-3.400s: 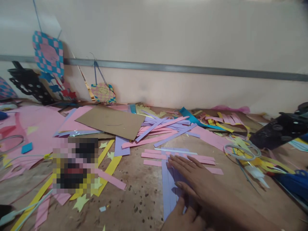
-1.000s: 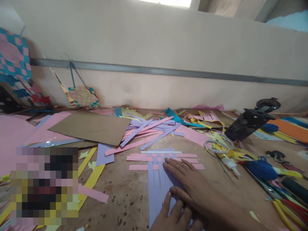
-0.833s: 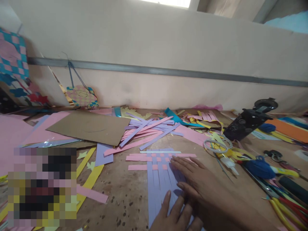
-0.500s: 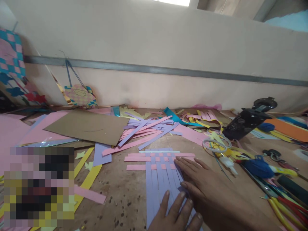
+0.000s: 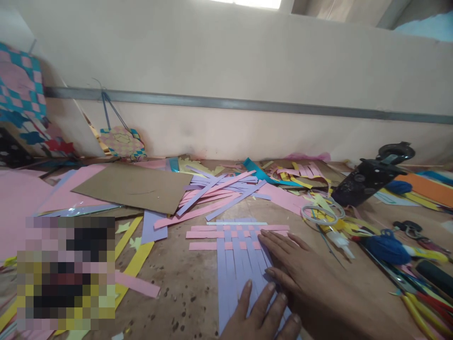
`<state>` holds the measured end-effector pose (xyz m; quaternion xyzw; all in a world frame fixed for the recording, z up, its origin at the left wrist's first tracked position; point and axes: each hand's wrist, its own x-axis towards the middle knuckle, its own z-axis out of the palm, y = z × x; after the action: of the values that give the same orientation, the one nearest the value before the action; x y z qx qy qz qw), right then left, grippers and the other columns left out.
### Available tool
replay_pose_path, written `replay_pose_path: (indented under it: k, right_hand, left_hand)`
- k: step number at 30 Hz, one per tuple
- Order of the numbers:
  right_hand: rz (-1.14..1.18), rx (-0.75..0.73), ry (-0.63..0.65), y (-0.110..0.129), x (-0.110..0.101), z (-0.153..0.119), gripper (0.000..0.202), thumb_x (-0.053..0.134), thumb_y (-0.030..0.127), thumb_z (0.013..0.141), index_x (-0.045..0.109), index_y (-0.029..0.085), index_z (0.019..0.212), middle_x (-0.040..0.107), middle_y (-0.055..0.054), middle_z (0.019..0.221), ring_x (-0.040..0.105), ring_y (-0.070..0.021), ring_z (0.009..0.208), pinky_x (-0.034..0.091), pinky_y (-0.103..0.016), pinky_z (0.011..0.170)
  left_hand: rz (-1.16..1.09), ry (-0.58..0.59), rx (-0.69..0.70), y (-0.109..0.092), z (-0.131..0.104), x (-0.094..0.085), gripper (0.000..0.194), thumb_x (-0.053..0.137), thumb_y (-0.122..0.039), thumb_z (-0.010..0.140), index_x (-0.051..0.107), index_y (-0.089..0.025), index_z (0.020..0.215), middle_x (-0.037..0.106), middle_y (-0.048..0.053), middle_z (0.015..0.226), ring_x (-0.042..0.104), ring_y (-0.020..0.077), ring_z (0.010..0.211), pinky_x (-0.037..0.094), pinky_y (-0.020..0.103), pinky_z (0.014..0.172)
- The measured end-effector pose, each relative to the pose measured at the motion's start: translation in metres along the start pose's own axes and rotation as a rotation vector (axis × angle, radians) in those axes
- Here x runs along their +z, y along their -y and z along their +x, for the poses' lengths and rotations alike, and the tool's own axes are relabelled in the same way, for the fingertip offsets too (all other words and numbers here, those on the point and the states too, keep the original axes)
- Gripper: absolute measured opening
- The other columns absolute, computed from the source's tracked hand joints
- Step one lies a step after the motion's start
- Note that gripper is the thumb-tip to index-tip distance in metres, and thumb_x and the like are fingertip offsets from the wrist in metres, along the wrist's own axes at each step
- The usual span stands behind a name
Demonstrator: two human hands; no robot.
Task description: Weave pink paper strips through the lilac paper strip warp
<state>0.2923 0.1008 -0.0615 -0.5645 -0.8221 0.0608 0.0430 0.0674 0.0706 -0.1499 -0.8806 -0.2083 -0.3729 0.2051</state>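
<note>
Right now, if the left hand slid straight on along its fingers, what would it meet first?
Probably the right hand: its thumb lies just ahead of the left hand, over the purple strips, though depth is hard to judge.

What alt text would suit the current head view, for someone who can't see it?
Left hand and right hand lie over purple strips interwoven with pink strips on a cluttered table. Cardboard and loose strips lie beyond.

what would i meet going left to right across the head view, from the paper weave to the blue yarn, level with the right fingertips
Purple-and-pink paper weave → right hand → white-nozzled bottle → blue yarn.
</note>
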Motion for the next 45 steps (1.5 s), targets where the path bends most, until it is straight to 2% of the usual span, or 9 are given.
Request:
replay_pose_path:
  k: [2, 3, 8, 15, 25, 29, 33, 40, 45]
  right_hand:
    - [-0.003, -0.008, -0.010, 0.001, 0.003, 0.002, 0.049, 0.065, 0.050, 0.095, 0.057, 0.060, 0.142, 0.054, 0.015, 0.157, 0.039, -0.0332, 0.154, 0.042, -0.056, 0.118]
    - [-0.006, -0.011, -0.015, 0.002, 0.005, 0.004, 0.053, 0.063, 0.050, 0.095, 0.054, 0.060, 0.146, 0.052, 0.017, 0.158, 0.036, -0.0334, 0.155, 0.041, -0.057, 0.120]
    - [-0.023, -0.030, -0.030, 0.015, 0.009, 0.017, 0.069, 0.055, 0.050, 0.099, 0.032, 0.045, 0.165, 0.036, 0.005, 0.170, 0.033, -0.0341, 0.157, 0.031, -0.062, 0.125]
    - [-0.069, -0.029, 0.045, 0.025, 0.007, 0.027, 0.068, 0.057, 0.045, 0.101, 0.036, 0.035, 0.165, 0.032, -0.001, 0.171, 0.032, -0.0319, 0.157, 0.028, -0.062, 0.126]
    - [-0.033, -0.011, 0.084, 0.028, 0.004, 0.028, 0.067, 0.057, 0.046, 0.101, 0.037, 0.033, 0.165, 0.031, -0.003, 0.171, 0.031, -0.0323, 0.158, 0.026, -0.062, 0.127]
    - [-0.036, -0.017, 0.079, 0.028, 0.005, 0.028, 0.068, 0.056, 0.047, 0.102, 0.035, 0.032, 0.165, 0.030, -0.003, 0.172, 0.031, -0.0320, 0.157, 0.026, -0.063, 0.127]
    - [-0.036, -0.045, 0.033, 0.030, 0.005, 0.027, 0.069, 0.057, 0.046, 0.101, 0.035, 0.031, 0.166, 0.033, -0.004, 0.171, 0.033, -0.0323, 0.157, 0.028, -0.061, 0.127]
    - [-0.020, -0.109, 0.056, 0.044, -0.003, 0.036, 0.068, 0.060, 0.044, 0.101, 0.036, 0.037, 0.165, 0.031, -0.002, 0.172, 0.032, -0.0342, 0.157, 0.028, -0.062, 0.126]
    - [-0.041, -0.107, 0.075, 0.048, 0.001, 0.041, 0.069, 0.062, 0.048, 0.101, 0.037, 0.035, 0.164, 0.030, -0.003, 0.172, 0.030, -0.0337, 0.158, 0.027, -0.062, 0.127]
  left_hand:
    - [-0.001, 0.038, 0.020, -0.001, -0.003, 0.001, 0.032, 0.052, -0.046, 0.110, 0.067, -0.035, 0.136, 0.067, -0.002, 0.145, 0.060, 0.0253, 0.134, 0.045, 0.048, 0.112]
    - [-0.003, 0.054, 0.024, -0.002, -0.004, 0.002, 0.032, 0.051, -0.046, 0.110, 0.067, -0.035, 0.137, 0.068, -0.002, 0.144, 0.061, 0.0253, 0.132, 0.046, 0.048, 0.112]
    - [-0.088, 0.209, 0.057, 0.001, -0.003, -0.002, 0.035, 0.046, -0.042, 0.112, 0.065, -0.034, 0.140, 0.072, 0.001, 0.138, 0.065, 0.0266, 0.125, 0.047, 0.049, 0.109]
    - [-0.104, 0.276, 0.044, 0.000, 0.004, -0.007, 0.036, 0.046, -0.040, 0.112, 0.064, -0.033, 0.143, 0.067, 0.002, 0.146, 0.060, 0.0301, 0.134, 0.047, 0.049, 0.108]
    - [-0.026, 0.196, 0.021, -0.001, 0.004, -0.010, 0.038, 0.043, -0.039, 0.113, 0.060, -0.035, 0.147, 0.065, -0.001, 0.147, 0.057, 0.0282, 0.136, 0.047, 0.049, 0.109]
    - [-0.014, 0.210, 0.035, -0.002, 0.003, -0.009, 0.037, 0.043, -0.037, 0.113, 0.060, -0.035, 0.146, 0.065, -0.001, 0.148, 0.059, 0.0284, 0.135, 0.048, 0.050, 0.108]
    - [-0.047, 0.147, -0.001, -0.004, 0.002, -0.005, 0.033, 0.047, -0.038, 0.111, 0.067, -0.034, 0.138, 0.071, -0.001, 0.139, 0.062, 0.0282, 0.130, 0.047, 0.052, 0.111]
    - [-0.162, 0.240, 0.021, -0.004, 0.003, -0.003, 0.032, 0.049, -0.042, 0.111, 0.071, -0.031, 0.130, 0.073, 0.003, 0.134, 0.065, 0.0315, 0.124, 0.048, 0.058, 0.110]
    - [-0.183, 0.164, -0.009, -0.006, 0.001, 0.001, 0.033, 0.048, -0.046, 0.111, 0.073, -0.029, 0.124, 0.077, 0.002, 0.127, 0.066, 0.0316, 0.123, 0.050, 0.057, 0.108]
